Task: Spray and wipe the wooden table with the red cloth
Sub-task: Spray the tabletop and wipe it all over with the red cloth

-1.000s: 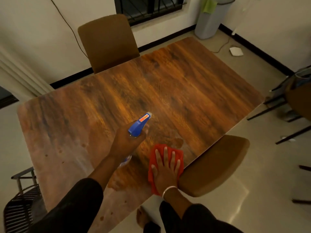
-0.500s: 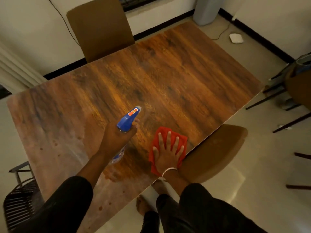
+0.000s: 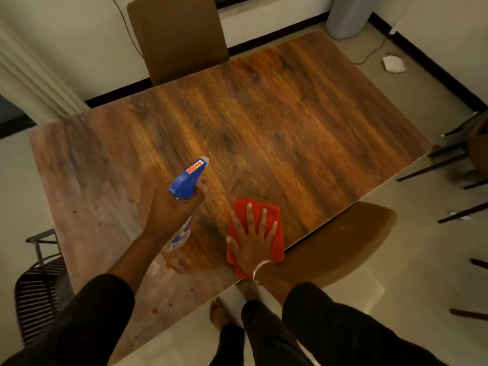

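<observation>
The rectangular wooden worktop (image 3: pixel 277 133) shows warm orange-brown grain with dark streaks, fading to a pale, dull pinkish-brown with small dark spots along its left side. The folded cloth (image 3: pixel 274 215) is bright red. The plastic spray bottle (image 3: pixel 188 180) has a blue trigger head with an orange-red label and a clear body with blue print. The 2 padded chairs (image 3: pixel 179 35) are tan-brown. The sleeves (image 3: pixel 87 320) are black.

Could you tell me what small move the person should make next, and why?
Probably squeeze the trigger: the left hand grips the blue spray bottle with its nozzle aimed over the wooden table ahead, while the right hand presses flat on the red cloth near the table's near edge, ready to wipe forward.
</observation>
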